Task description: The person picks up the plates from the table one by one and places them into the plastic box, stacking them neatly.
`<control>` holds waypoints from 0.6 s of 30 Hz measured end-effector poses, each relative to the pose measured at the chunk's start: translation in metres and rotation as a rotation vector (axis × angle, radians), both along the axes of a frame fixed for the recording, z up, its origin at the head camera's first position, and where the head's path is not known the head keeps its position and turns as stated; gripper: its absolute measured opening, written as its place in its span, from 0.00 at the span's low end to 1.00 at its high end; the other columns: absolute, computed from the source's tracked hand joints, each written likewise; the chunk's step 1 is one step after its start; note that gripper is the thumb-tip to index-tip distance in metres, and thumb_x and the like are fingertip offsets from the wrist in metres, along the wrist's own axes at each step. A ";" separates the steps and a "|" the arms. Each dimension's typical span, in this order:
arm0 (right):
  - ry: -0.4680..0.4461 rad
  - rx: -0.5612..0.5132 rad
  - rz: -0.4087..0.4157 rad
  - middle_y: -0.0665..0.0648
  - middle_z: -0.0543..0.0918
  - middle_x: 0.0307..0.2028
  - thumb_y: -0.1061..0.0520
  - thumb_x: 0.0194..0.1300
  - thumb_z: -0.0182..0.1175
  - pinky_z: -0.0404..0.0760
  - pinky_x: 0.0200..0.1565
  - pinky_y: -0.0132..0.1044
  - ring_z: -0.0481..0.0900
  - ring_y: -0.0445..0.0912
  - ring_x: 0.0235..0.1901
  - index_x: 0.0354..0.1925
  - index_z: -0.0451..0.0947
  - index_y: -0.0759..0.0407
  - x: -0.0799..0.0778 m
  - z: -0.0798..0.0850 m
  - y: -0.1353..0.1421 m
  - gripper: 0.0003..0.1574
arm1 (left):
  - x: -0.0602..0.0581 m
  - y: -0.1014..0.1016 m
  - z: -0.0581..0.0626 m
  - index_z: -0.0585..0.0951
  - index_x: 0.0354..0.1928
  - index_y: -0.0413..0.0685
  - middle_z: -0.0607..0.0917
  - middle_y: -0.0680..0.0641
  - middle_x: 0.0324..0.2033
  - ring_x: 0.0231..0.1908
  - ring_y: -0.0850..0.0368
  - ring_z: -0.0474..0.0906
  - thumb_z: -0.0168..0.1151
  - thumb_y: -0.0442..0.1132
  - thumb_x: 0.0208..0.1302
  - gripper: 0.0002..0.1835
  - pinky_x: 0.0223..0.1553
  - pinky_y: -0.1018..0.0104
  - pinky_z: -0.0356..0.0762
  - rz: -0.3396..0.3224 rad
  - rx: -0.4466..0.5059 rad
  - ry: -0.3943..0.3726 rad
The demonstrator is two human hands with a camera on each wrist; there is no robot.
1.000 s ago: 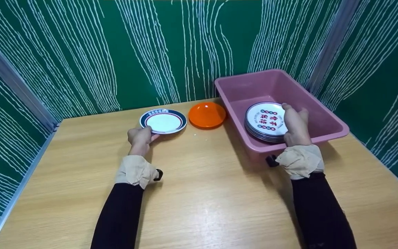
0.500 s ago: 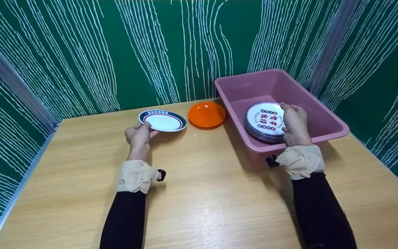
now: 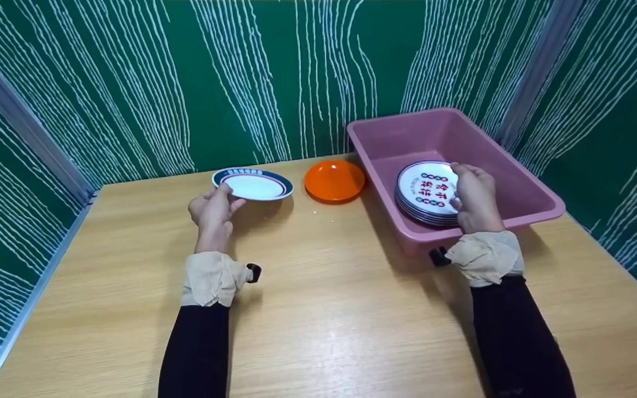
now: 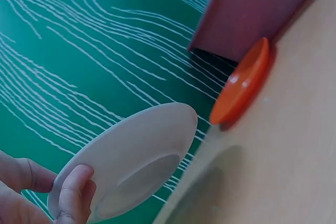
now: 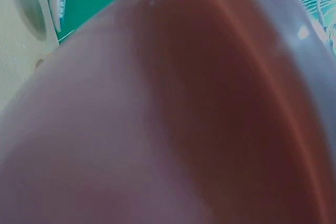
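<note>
In the head view, my left hand pinches the near left edge of a white plate with a dark blue patterned rim, thumb on top. The plate is tilted and off the table, its shadow below. The left wrist view shows the pale underside of that plate. My right hand reaches into the pink basin and grips the right edge of a stack of white plates with red lettering. Its fingers are partly hidden. The basin's wall fills most of the right wrist view, hiding the hand there.
An orange plate lies on the wooden table against the basin's left side. Green walls with white wavy lines enclose the back and both sides. A few tiny white specks lie in front of the orange plate.
My left hand has lifted the white plate off the table, tilted it and shifted it a little to the left. The right hand stays on the stack; the view has shifted slightly.
</note>
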State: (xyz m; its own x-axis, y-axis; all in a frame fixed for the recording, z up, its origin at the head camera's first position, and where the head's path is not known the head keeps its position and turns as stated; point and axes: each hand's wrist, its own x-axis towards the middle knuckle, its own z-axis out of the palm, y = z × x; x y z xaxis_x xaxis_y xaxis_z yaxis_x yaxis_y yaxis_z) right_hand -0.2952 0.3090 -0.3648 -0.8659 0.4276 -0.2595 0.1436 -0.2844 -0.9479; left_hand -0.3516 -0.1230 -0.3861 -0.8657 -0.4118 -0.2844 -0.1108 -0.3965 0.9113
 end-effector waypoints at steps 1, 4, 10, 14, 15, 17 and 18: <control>0.004 0.004 0.006 0.47 0.67 0.57 0.47 0.77 0.56 0.66 0.57 0.41 0.62 0.41 0.49 0.52 0.70 0.49 0.000 0.000 0.000 0.12 | 0.001 0.000 0.002 0.74 0.61 0.38 0.81 0.40 0.53 0.44 0.52 0.87 0.64 0.33 0.69 0.20 0.44 0.71 0.85 0.000 0.006 0.004; 0.028 0.017 0.028 0.47 0.67 0.54 0.48 0.78 0.54 0.67 0.54 0.41 0.63 0.43 0.46 0.50 0.71 0.49 0.001 -0.001 0.000 0.09 | 0.004 0.000 0.008 0.76 0.61 0.37 0.83 0.40 0.53 0.43 0.52 0.87 0.65 0.33 0.68 0.21 0.45 0.70 0.85 -0.004 0.022 0.024; 0.078 0.066 0.056 0.50 0.66 0.63 0.47 0.78 0.54 0.68 0.61 0.46 0.62 0.46 0.54 0.53 0.74 0.49 0.003 -0.002 -0.002 0.12 | 0.013 0.006 0.021 0.80 0.61 0.35 0.83 0.39 0.53 0.38 0.53 0.86 0.63 0.31 0.68 0.20 0.44 0.68 0.86 -0.038 0.027 0.088; 0.104 0.074 0.070 0.52 0.64 0.69 0.44 0.76 0.57 0.69 0.62 0.46 0.63 0.51 0.60 0.57 0.74 0.48 0.005 0.000 -0.005 0.17 | 0.021 0.010 0.030 0.81 0.60 0.37 0.82 0.40 0.54 0.41 0.51 0.86 0.63 0.33 0.69 0.19 0.44 0.68 0.86 -0.065 0.039 0.108; 0.110 0.080 0.074 0.53 0.63 0.70 0.43 0.76 0.57 0.70 0.63 0.46 0.64 0.53 0.63 0.60 0.73 0.49 0.005 0.001 -0.006 0.21 | 0.024 0.012 0.033 0.81 0.60 0.38 0.82 0.41 0.55 0.42 0.51 0.86 0.63 0.33 0.70 0.18 0.44 0.68 0.86 -0.074 0.040 0.114; 0.117 0.095 0.084 0.55 0.61 0.73 0.42 0.75 0.58 0.69 0.67 0.48 0.62 0.56 0.68 0.66 0.70 0.50 0.006 0.003 -0.008 0.27 | 0.028 0.015 0.038 0.81 0.60 0.39 0.83 0.41 0.55 0.42 0.50 0.87 0.63 0.33 0.70 0.18 0.45 0.68 0.86 -0.093 0.040 0.125; 0.119 0.101 0.090 0.56 0.60 0.74 0.42 0.75 0.58 0.69 0.69 0.49 0.61 0.58 0.70 0.70 0.67 0.51 0.006 0.004 -0.010 0.31 | 0.030 0.017 0.040 0.81 0.60 0.39 0.83 0.41 0.54 0.42 0.50 0.87 0.64 0.33 0.70 0.18 0.45 0.68 0.85 -0.100 0.038 0.131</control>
State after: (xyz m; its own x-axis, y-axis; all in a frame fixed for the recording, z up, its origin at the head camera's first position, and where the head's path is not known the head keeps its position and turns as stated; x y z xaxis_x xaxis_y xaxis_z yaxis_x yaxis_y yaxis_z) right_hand -0.2888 0.2994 -0.3609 -0.9240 0.3655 -0.1120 0.0488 -0.1778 -0.9829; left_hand -0.3214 -0.1061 -0.3465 -0.9325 -0.3131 -0.1798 -0.0322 -0.4238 0.9052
